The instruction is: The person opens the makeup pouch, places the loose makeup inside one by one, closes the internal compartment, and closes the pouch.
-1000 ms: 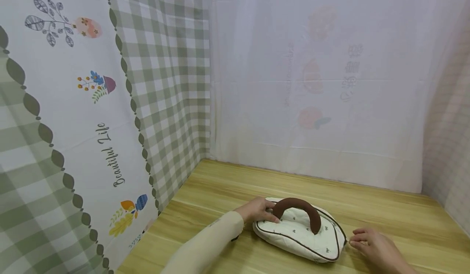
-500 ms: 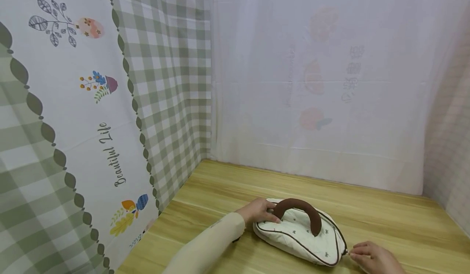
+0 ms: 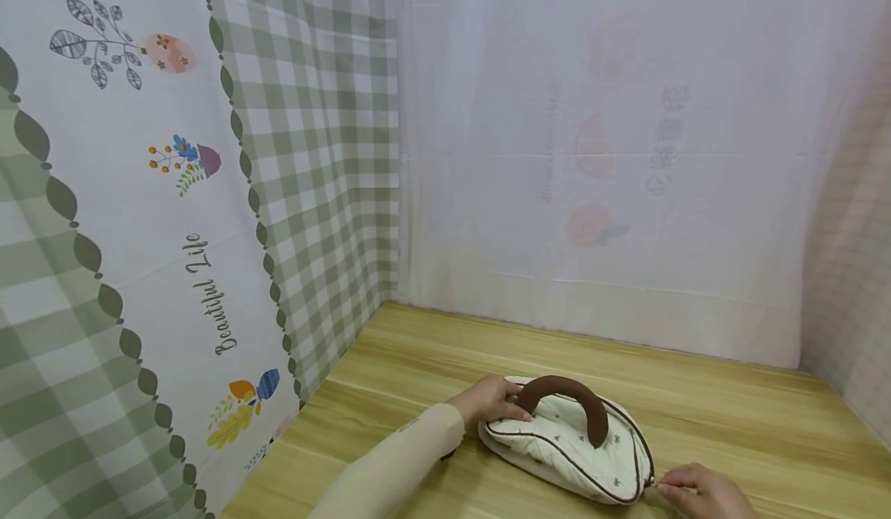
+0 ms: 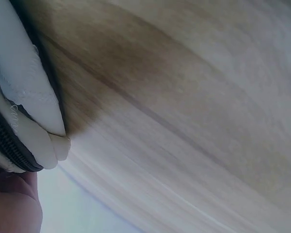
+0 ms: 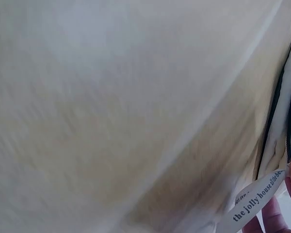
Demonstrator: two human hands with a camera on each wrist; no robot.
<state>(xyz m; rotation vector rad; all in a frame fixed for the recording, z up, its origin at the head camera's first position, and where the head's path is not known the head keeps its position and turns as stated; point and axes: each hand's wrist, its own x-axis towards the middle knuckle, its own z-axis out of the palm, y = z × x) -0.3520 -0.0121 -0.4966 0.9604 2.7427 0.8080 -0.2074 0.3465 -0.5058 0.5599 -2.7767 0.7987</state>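
Note:
A white quilted bag (image 3: 557, 434) with small dark prints, brown piping and an arched brown handle (image 3: 565, 386) lies on the wooden table. My left hand (image 3: 487, 400) holds its left end beside the handle's base, thumb on top. In the left wrist view, a finger (image 4: 14, 206) shows under the dark zipper (image 4: 9, 141). At the bag's right end, my right hand (image 3: 703, 491) pinches the zipper pull (image 3: 650, 483) between thumb and fingers. A white label (image 5: 257, 200) with printed lettering shows by the right fingers in the right wrist view.
The wood-grain table (image 3: 431, 341) extends behind and around the bag. A green checked curtain (image 3: 313, 117) with plant prints hangs on the left. A pale sheet (image 3: 487, 194) closes off the back, and another cloth (image 3: 849, 271) hangs at the right.
My right hand has drawn the zipper pull toward the near side, round the bag's right end. The bag's right end has shifted slightly nearer. My left hand has stayed in place.

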